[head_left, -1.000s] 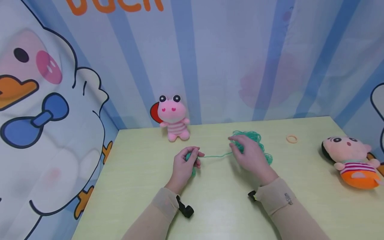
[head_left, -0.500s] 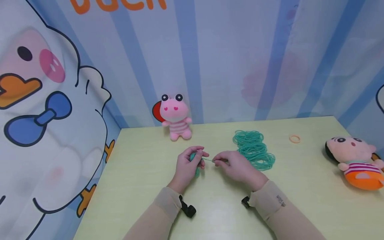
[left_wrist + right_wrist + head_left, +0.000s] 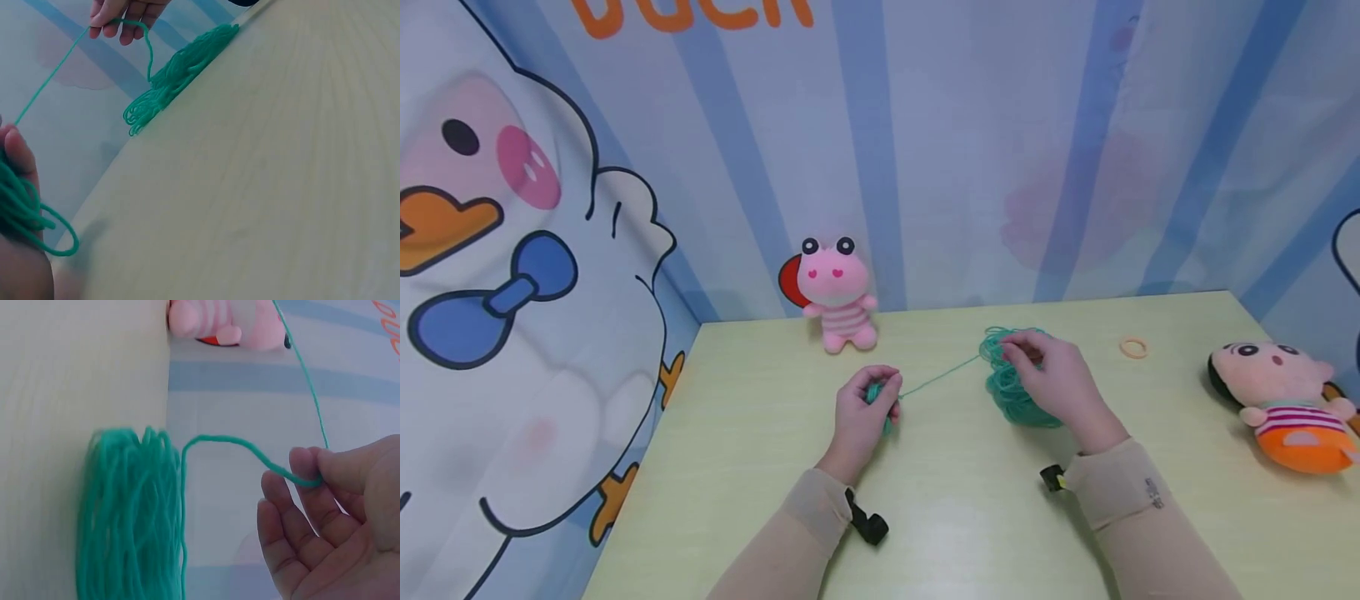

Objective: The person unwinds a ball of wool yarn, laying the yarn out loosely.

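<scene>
My left hand (image 3: 863,417) grips a small bundle of green yarn (image 3: 19,203), with loops hanging out below the fingers. A single taut strand (image 3: 942,377) runs from it up to my right hand (image 3: 1056,379). Thumb and index finger of that hand pinch the strand, as the right wrist view shows, while the other fingers are loosely bent. Past the pinch, the yarn droops in a slack curve down to a loose green skein (image 3: 131,519) lying on the table. In the head view the right hand hovers over this skein and hides part of it.
A pink striped plush toy (image 3: 842,292) sits at the table's back edge, before a striped backdrop. Right of the skein lies a small peach ring (image 3: 1133,348). A second plush doll (image 3: 1277,400) with orange bottoms lies at the right of the pale table (image 3: 737,483).
My right hand came left from the skein towards the left hand, then went back right and up, drawing the strand out straight. The left hand stays nearly in place with its yarn.
</scene>
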The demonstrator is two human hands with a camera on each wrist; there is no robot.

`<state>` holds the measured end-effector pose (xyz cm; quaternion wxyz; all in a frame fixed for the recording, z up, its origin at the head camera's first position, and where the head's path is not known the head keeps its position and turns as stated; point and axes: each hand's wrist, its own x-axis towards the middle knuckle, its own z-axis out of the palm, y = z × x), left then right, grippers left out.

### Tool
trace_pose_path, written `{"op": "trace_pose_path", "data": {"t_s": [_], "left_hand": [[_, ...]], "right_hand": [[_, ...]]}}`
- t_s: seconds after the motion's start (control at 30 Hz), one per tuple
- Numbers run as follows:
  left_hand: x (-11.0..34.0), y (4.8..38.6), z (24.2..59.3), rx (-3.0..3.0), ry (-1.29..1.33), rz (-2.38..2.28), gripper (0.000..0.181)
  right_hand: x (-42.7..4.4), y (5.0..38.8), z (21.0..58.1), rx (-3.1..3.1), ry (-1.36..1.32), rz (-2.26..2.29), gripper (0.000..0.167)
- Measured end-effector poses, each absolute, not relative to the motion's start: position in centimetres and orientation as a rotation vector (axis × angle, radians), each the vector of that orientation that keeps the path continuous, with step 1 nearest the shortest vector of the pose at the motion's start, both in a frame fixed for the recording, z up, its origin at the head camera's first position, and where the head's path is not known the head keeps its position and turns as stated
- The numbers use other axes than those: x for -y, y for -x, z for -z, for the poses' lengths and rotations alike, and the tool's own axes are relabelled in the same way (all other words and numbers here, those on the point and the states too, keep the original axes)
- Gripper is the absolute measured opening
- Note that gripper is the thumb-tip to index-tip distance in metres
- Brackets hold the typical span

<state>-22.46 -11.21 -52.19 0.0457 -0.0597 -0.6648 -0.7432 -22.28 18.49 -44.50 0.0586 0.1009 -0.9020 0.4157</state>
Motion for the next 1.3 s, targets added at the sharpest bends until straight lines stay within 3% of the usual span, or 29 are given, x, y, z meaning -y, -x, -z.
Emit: {"op": "trace_pose_path", "data": {"t_s": [0.43,0.87,1.1,1.3], "left_hand": [[11.1,22.3,52.0,1.975,0.122,2.270,0.012],[11.3,22.3,51.9,1.982,0.058,2.175,0.010],[11.4,22.3,51.9,1.984,0.077,2.155,0.014],[11.4,22.3,51.9,1.978,0.102,2.178,0.014]], "right_hand": [[-21.7,22.9,45.2,2.748,0.070,-1.167,0.041],[-24.1,23.6,47.9,2.806,0.192,-1.142,0.041],[-23.6,23.8,47.9,2.780,0.182,-1.131,0.043],[-19.9,23.2,46.6,2.512,-0.098,-1.140,0.031]]}}
